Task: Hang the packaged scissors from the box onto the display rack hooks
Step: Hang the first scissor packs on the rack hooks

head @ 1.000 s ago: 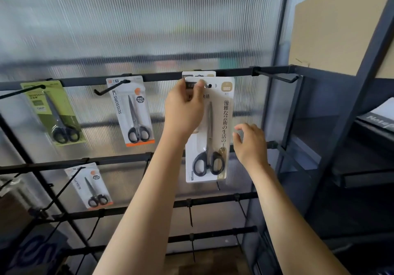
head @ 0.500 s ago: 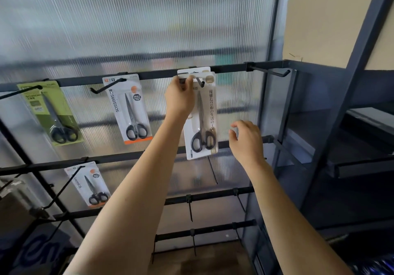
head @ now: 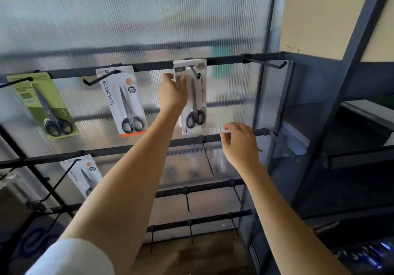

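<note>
Ribbed translucent panels back the black display rack (head: 223, 61); left hand (head: 172, 92) holds the white scissors pack (head: 195, 112) on its hook (head: 195, 72), right hand (head: 241, 144) hovers loosely open, lower right.

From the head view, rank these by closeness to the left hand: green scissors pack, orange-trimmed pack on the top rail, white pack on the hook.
1. White pack, touching the left hand.
2. Orange-trimmed pack, to its left.
3. Green scissors pack, far left.

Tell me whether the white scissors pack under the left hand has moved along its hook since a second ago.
Yes. The white scissors pack has slid back along its hook, from the hook's tip toward the top rail, guided by the left hand.
</note>
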Tool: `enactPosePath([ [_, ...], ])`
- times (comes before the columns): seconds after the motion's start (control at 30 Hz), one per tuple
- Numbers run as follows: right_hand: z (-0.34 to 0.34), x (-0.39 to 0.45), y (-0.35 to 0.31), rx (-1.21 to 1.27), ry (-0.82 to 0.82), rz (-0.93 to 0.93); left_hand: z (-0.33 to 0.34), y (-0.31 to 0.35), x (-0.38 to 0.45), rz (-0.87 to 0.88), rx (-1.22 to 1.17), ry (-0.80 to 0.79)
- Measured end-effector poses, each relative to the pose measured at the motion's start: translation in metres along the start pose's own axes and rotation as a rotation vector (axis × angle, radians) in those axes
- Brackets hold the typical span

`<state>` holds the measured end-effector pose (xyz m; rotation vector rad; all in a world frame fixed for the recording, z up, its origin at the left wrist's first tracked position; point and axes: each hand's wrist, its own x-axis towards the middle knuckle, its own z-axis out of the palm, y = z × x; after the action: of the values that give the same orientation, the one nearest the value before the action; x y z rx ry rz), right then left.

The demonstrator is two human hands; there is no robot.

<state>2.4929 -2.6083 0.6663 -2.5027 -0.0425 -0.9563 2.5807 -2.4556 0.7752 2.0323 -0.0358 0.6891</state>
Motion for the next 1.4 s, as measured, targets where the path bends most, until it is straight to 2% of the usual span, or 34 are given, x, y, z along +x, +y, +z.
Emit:
enactPosePath([
  [0.07, 0.006, -0.008, -0.002, 0.014, 0.004, -0.022, -0.002, -0.016, -0.016, 0.016, 0.089, 0.017],
  [0.2, 0.033, -0.039, -0.006, 0.027, -0.005, -0.044, -0.008, -0.054, -0.067, 0.086, 0.432, 0.004],
  [0.4, 0.073, -0.098, -0.02, 0.013, -0.108, 0.027, -0.011, -0.119, -0.183, 0.334, 0.661, -0.181],
  [0.47, 0.081, -0.117, -0.023, 0.002, -0.133, 0.082, -0.014, -0.142, -0.217, 0.362, 0.721, -0.268],
  [0.63, 0.1, -0.18, -0.026, -0.081, -0.336, 0.232, -0.039, -0.194, -0.272, 0.24, 0.815, -0.517],
  [0.83, 0.123, -0.274, -0.038, -0.157, -0.578, 0.244, -0.069, -0.257, -0.325, 0.093, 0.863, -0.697],
  [1.1, 0.182, -0.425, -0.02, -0.246, -1.055, 0.301, -0.097, -0.375, -0.439, -0.097, 0.903, -0.923],
  [1.23, 0.22, -0.507, 0.005, -0.3, -1.239, 0.262, -0.102, -0.444, -0.485, -0.151, 0.977, -1.018],
  [1.4, 0.264, -0.596, 0.035, -0.322, -1.341, 0.198, -0.094, -0.522, -0.539, -0.176, 0.986, -1.099],
])
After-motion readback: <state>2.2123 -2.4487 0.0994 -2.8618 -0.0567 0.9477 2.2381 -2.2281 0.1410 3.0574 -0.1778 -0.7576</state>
